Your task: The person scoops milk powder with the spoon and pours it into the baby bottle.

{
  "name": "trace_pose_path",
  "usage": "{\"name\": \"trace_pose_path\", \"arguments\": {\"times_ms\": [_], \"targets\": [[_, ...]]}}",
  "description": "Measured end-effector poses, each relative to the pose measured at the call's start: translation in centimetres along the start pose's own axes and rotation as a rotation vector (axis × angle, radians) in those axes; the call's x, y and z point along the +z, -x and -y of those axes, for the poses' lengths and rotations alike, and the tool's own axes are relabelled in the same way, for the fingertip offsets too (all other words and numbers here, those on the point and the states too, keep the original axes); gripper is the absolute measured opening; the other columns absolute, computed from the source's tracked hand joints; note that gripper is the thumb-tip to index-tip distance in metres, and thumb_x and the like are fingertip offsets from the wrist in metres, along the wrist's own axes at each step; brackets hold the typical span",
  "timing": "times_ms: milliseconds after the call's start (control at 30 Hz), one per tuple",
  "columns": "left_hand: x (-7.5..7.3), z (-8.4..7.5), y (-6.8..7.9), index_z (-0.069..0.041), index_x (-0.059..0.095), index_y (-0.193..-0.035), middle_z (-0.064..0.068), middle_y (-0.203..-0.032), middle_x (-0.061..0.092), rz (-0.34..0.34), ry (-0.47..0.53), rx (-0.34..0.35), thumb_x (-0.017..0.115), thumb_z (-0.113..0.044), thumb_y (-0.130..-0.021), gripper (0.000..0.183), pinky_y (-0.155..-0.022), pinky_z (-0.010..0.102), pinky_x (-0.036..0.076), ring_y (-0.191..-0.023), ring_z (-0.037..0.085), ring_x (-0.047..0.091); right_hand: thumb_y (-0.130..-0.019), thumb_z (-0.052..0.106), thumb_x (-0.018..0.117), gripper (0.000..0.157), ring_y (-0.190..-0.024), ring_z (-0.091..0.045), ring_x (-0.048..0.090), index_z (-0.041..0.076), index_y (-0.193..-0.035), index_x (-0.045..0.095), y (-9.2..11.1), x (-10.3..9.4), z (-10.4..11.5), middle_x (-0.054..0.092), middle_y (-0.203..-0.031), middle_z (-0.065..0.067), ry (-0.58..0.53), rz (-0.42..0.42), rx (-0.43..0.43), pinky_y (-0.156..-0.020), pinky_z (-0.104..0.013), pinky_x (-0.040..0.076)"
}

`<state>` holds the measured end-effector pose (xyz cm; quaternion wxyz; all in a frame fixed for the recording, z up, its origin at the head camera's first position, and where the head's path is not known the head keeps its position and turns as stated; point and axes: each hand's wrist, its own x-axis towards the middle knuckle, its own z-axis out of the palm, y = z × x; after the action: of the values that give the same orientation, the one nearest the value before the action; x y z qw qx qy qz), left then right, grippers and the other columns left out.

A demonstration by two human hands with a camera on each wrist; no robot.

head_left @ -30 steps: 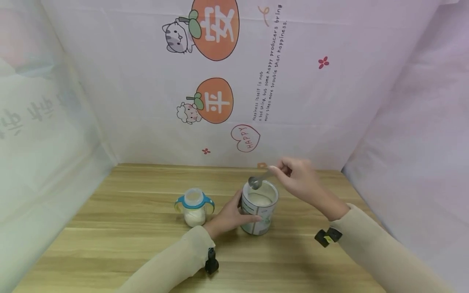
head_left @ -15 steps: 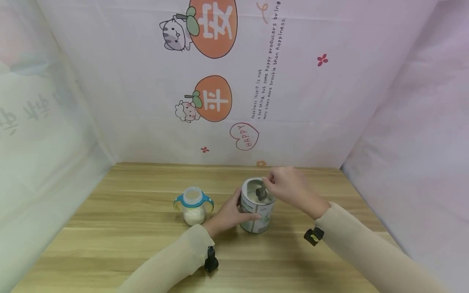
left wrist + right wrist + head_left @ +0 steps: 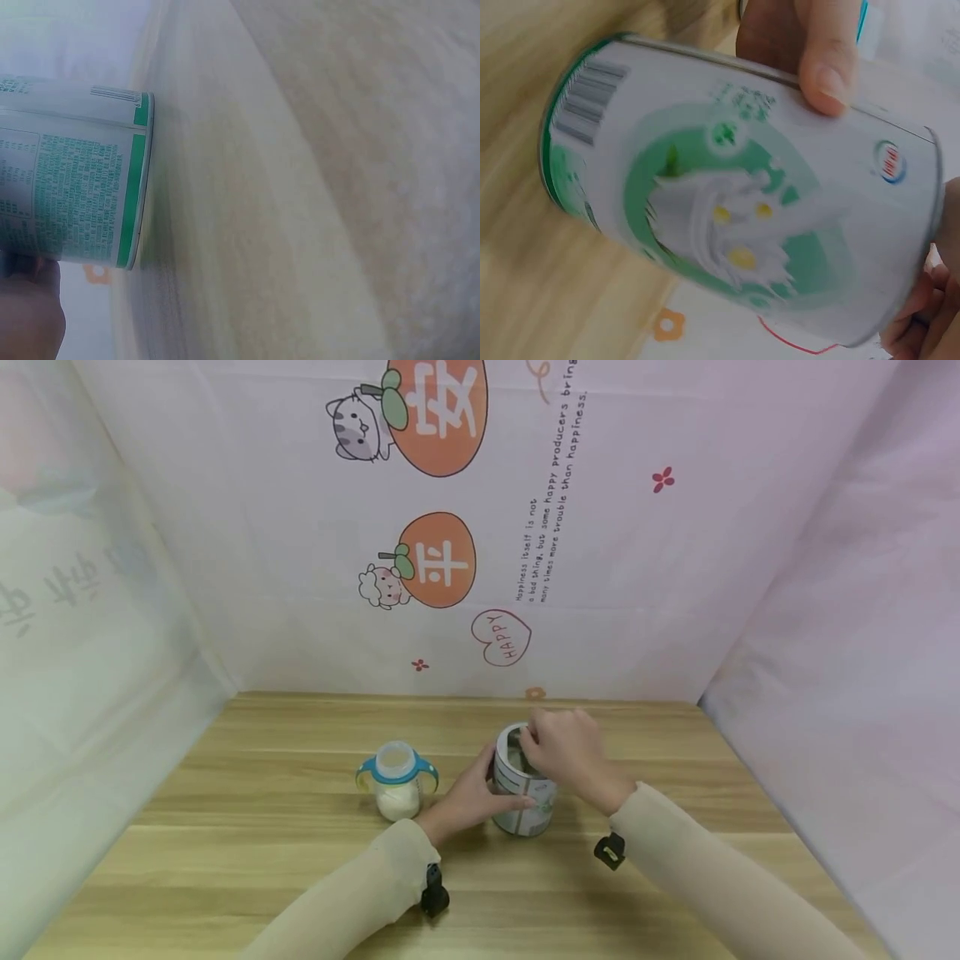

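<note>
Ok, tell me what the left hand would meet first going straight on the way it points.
The can, at once: the left hand holds its side, so going straight on would likely push against it.

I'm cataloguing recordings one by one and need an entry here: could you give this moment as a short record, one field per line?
Left grip: around the near-left side of the can, thumb across the front
Right grip: curled at the can's mouth; anything held is hard to make out
Can: upright, open-topped, white with green print
Bottle: upright, left of the can, whitish contents, untouched
Bottle handles: two, blue on top
Table: wood-grain
Backdrop: pale sheet with cartoon prints
</note>
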<state>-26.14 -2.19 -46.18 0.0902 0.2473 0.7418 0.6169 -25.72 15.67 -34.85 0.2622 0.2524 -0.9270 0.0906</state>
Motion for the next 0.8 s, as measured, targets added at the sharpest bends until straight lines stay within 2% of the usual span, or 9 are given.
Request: {"name": "trace_pose_path", "arguments": {"times_ms": [133,333,567,800], "targets": [[0.1,0.0,0.0,-0.042,0.021,-0.155,-0.010,-0.144,0.046,0.005,0.003,0.002,0.084,-0.041,-0.082,0.097,-0.108,0.047,0.038,-0.132,0.014,0.046,-0.089,0.015,0.068,0.034,-0.041,-0.008,0.031,0.016,-0.060,0.048,0.4,0.4,0.1,0.036,-0.046,0.010,-0.034,0.000,0.049,-0.041,-0.024,0.025],[0.2,-0.1,0.0,-0.040,0.022,-0.155,-0.008,-0.144,0.046,0.007,0.007,0.012,0.083,-0.038,-0.084,0.094,-0.108,0.048,0.039,-0.131,0.016,0.046,-0.093,0.019,0.066,0.024,-0.042,-0.005,0.034,0.014,-0.069,0.061,0.7,0.7,0.7,0.042,-0.049,0.011,-0.111,0.049,0.090,-0.040,-0.022,0.025],[0.1,-0.5,0.2,-0.042,0.022,-0.154,-0.010,-0.142,0.047,0.000,0.003,-0.002,0.083,-0.037,-0.084,0.094,-0.106,0.047,0.041,-0.129,0.014,0.048,-0.093,0.016,0.062,0.031,-0.041,-0.004,0.031,0.016,-0.063,0.053,0.5,1.1,1.1,0.041,-0.048,0.010,-0.277,0.125,0.143,-0.038,-0.020,0.023],[0.2,-0.3,0.1,-0.042,0.023,-0.154,-0.012,-0.142,0.047,0.003,0.002,0.011,0.084,-0.036,-0.083,0.094,-0.106,0.045,0.040,-0.129,0.012,0.048,-0.094,0.019,0.063,0.037,-0.045,-0.006,0.031,0.015,-0.060,0.048,0.2,-0.4,0.3,0.037,-0.051,0.008,-0.463,0.247,0.257,-0.042,-0.022,0.025]]}}
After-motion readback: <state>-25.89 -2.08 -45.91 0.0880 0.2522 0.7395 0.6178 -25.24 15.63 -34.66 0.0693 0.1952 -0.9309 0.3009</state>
